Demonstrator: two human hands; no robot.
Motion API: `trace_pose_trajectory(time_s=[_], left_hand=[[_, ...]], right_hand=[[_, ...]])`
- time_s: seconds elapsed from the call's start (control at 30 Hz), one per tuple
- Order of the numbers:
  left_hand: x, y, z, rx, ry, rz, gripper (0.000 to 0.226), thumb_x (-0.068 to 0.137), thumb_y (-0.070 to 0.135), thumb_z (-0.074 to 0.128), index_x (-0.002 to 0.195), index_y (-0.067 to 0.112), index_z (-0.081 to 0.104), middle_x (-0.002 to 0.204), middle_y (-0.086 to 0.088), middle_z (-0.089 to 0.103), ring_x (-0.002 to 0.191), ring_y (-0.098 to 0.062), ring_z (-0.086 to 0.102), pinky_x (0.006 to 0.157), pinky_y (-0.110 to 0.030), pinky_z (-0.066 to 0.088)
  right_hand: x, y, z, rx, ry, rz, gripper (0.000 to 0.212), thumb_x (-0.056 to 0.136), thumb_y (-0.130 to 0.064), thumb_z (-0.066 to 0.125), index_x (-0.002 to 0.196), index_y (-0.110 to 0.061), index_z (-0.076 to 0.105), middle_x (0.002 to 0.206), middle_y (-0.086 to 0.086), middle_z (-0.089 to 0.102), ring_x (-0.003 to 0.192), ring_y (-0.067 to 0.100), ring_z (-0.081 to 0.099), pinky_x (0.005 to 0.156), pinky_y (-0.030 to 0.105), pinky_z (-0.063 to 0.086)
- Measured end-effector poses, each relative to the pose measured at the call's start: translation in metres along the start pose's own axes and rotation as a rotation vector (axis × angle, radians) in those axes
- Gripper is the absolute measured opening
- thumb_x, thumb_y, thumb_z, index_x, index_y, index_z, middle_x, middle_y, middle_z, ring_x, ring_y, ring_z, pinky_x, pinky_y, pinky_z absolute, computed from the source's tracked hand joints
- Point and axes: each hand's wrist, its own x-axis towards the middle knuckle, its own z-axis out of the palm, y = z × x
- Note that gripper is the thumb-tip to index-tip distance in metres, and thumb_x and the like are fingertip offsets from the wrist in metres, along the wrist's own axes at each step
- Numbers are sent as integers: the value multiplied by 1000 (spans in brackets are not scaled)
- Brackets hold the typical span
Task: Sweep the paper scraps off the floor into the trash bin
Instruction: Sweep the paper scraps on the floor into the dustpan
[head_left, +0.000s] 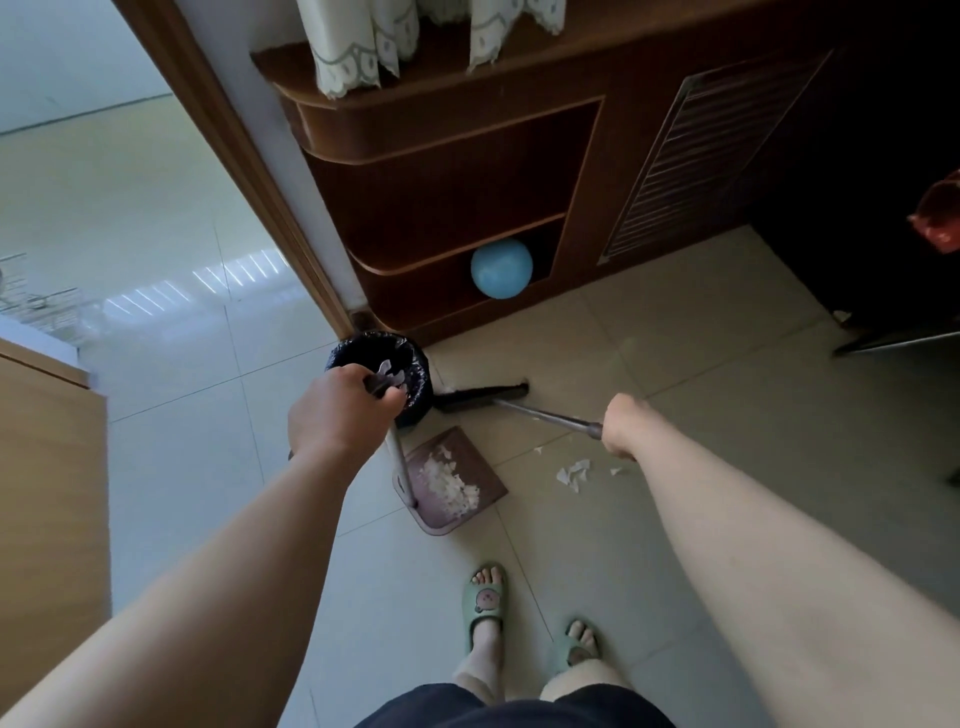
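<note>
left hand (340, 415) fully closed, fingers wrapped round the top of a thin grey metal pole (402, 467); knuckles sit over the mouth of the round black trash bin with a black liner (418, 395); a few pale scraps show inside the bin behind the fingers; the pole runs down to a brown plastic dustpan (485, 480) resting on the beige tile floor (675, 364), just beside the bin on the near side; a heap of white paper scraps (447, 483) lies in the pan.

right hand (623, 428) also closed in a fist round the grey metal broom handle (545, 415); no gap visible between fingers and shaft; the black broom head (483, 397) is on the tiles, touching or nearly touching the bin's right side (cannot tell which).

loose white paper scraps (574, 474) lie on the floor to the right of the dustpan, below the right hand, apart from the broom head.

behind: dark brown wooden cabinet (452, 135); a pale blue ball (501, 268) on its lowest shelf; green slippers (485, 597) on the person's feet at bottom of view.
</note>
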Motion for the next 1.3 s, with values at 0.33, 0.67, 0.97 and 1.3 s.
trace_pose_trajectory(time_s=[0.33,0.67,0.97,1.3], left_hand=[[-34,12,8,43,21,46,29,82,49,59,87,21,66,77,0,65,73,-26,60,59,-27,45],[-85,-2,7,48,112,27,30,84,50,59,88,21,66,80,-4,65,75,-29,59,59,-27,43],[-96,-8,6,-5,105,4,28,84,45,59,88,18,66,82,-5,64,75,-29,57,59,-28,40],[-71,-34,-12,-23,53,34,25,83,46,60,87,23,67,81,-1,66,75,-26,58,60,-27,43]], right_hand=[[-33,92,-15,-117,54,33,32,89,-33,63,114,-12,63,115,9,65,93,29,61,72,28,42],[-81,151,-41,-142,104,111,39,77,-50,72,76,-13,61,71,0,63,69,20,63,59,22,43],[-82,95,-21,127,150,43,38,77,-43,73,65,-12,54,69,4,60,66,23,60,53,21,38],[-70,-12,38,108,38,-52,15,85,-22,66,91,-9,63,105,12,66,87,29,63,67,27,45]])
